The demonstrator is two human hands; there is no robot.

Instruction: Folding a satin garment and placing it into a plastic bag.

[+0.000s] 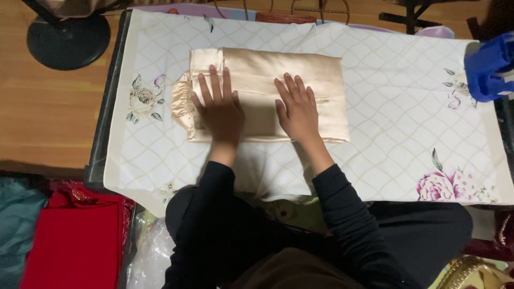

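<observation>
A folded beige satin cloth [278,69] lies flat on a table covered with a white floral cloth [396,96]. My left hand [218,106] rests palm down on the left part of the folded satin, fingers spread. My right hand [297,109] presses flat on its middle, fingers apart. Both arms wear black sleeves. A gathered edge of the satin [182,101] sticks out at the left side.
A blue plastic object [490,67] sits at the table's right edge. A black round stand base [68,40] is on the wooden floor at far left. Red fabric [75,241] and a clear plastic bag [147,254] lie near left.
</observation>
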